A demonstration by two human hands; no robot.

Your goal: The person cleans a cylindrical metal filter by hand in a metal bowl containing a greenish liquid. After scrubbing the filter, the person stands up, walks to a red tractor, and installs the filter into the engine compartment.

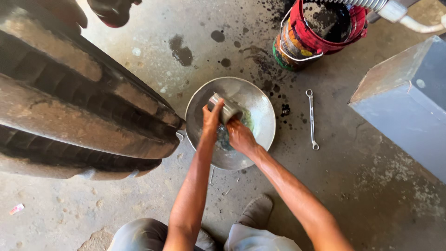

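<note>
I crouch over a round metal basin [260,109] on the concrete floor. Both hands are inside it, around a grey cylindrical metal part [224,108] that is tilted up out of the basin. My left hand [211,118] grips the part from its left side. My right hand [239,135] closes on the lower end of the same part, near a greenish wet patch [248,122] in the basin's bottom.
A large worn tyre [69,107] lies close on the left, almost touching the basin. A double-ended spanner [312,119] lies on the floor to the right. Behind stands a red and striped bucket [316,32] of dark oil. A grey metal box [404,102] fills the right.
</note>
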